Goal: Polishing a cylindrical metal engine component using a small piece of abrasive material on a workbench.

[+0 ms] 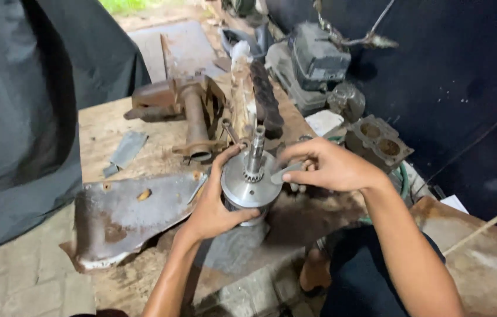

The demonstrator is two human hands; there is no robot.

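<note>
While cupping the round silver metal rotor with its upright geared shaft (250,179) from the side, left hand (216,205) wrapped around the rim, fingers curled tight. Right hand (327,166) pinching a small flat grey metal piece (282,174) against the rotor's top face, right next to the shaft's teeth. Rotor held just above the worn wooden table (104,132). Rusty bent sheet-metal plate (125,214) lying to the left. Rusted cast pipe fitting (192,114) further back, grey engine block with two bores (377,141) off right.
</note>
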